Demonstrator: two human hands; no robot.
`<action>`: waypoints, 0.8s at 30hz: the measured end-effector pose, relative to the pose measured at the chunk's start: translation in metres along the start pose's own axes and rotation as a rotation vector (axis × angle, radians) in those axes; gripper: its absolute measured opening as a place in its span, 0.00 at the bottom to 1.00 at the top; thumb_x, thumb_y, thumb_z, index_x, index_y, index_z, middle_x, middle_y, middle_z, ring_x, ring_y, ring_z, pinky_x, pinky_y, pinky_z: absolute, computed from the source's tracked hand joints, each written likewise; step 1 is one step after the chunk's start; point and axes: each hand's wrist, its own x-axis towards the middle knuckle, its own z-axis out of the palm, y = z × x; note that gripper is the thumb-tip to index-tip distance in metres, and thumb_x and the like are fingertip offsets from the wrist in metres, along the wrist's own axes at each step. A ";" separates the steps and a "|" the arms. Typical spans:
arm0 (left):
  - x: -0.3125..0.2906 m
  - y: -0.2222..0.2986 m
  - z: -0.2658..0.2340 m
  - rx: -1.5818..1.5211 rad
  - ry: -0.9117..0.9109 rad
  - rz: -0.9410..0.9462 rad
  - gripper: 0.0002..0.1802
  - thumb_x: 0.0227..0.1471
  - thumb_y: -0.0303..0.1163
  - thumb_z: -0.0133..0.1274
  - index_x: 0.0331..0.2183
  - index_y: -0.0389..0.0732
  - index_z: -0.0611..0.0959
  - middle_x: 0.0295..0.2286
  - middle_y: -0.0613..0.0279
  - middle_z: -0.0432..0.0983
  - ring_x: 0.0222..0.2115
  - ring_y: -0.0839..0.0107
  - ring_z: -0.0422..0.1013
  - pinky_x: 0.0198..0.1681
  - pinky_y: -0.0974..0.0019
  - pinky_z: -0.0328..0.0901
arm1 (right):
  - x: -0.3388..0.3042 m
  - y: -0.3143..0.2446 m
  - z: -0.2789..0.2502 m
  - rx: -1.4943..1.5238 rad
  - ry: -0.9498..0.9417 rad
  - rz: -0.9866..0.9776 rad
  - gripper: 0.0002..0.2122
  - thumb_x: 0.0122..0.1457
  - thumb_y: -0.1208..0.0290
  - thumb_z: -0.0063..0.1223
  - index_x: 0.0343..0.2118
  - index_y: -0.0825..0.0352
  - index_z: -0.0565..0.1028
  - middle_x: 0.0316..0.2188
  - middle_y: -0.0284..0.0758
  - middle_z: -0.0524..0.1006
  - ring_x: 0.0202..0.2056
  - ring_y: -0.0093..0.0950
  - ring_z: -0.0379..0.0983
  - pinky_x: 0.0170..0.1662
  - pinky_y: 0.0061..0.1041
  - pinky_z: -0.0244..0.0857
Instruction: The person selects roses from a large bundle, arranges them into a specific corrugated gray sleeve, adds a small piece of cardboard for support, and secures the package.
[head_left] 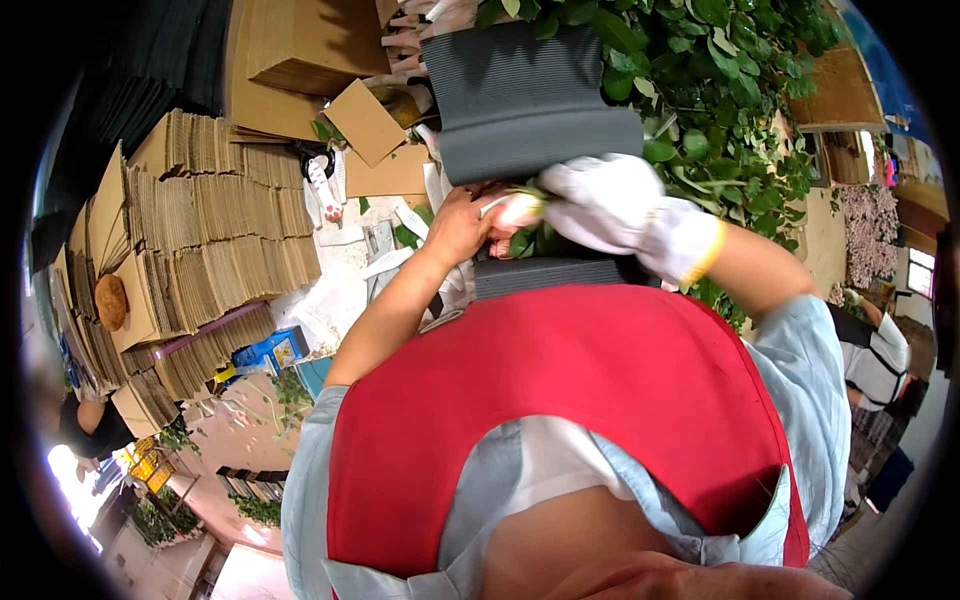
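Close in front of my red apron point(560, 345), my bare left hand point(463, 226) is closed around the heads of some flowers that look like roses. A pale, whitish bud point(518, 211) shows at its fingers, and a pink bloom point(500, 247) peeks out below. My right hand point(610, 200), in a white knitted glove with a yellow cuff, is curled at the green base of the pale bud, where the stem is mostly covered by the glove. Green leaves point(541, 241) hang between both hands. Under and beyond them is a dark grey ribbed mat point(530, 90).
A heap of leafy green stems point(715, 110) lies at the right. On the left stand stacks of cardboard sheets point(220, 215), with a blue tape dispenser point(275, 350) nearby. Loose cardboard pieces point(368, 122) and white strips lie left of the mat. Another person point(870, 350) is at far right.
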 end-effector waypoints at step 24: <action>-0.096 0.050 -0.112 0.737 -0.154 -0.626 0.20 0.52 0.47 0.52 0.31 0.37 0.84 0.26 0.47 0.77 0.34 0.51 0.73 0.38 0.52 0.66 | -0.051 -0.046 -0.053 0.167 -0.183 0.028 0.17 0.48 0.62 0.58 0.38 0.68 0.74 0.26 0.37 0.75 0.31 0.39 0.74 0.32 0.36 0.68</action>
